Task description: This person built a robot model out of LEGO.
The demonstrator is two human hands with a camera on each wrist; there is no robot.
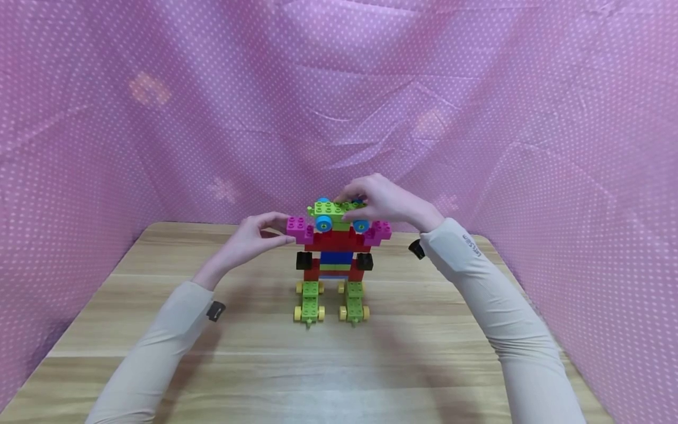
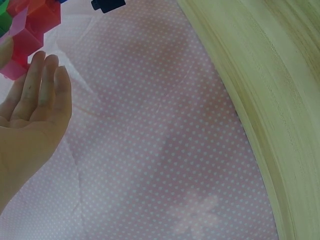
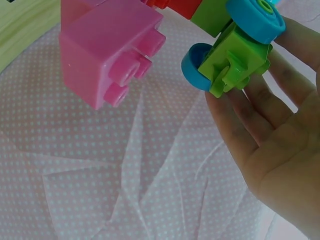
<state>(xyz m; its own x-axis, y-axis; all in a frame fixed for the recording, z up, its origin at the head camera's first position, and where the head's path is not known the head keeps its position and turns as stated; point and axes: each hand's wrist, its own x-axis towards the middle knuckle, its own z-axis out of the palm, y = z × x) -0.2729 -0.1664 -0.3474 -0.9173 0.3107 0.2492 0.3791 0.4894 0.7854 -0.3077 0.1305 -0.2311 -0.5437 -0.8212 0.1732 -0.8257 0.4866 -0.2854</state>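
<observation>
A toy-brick figure stands upright on two lime-green wheeled bases with yellow wheels. Its body is built of red bricks and a blue brick, with a black brick at each side. Across the top lies another lime-green wheeled base, this one with blue wheels. My right hand grips it, thumb in front and fingers behind. At the figure's left shoulder, my left hand pinches a magenta brick between thumb and fingers. Another magenta brick juts from the right shoulder.
The figure stands on a light wooden table, toward its far edge. Pink dotted cloth hangs behind the table and along both sides. Both forearms, in pale sleeves, reach in from the front.
</observation>
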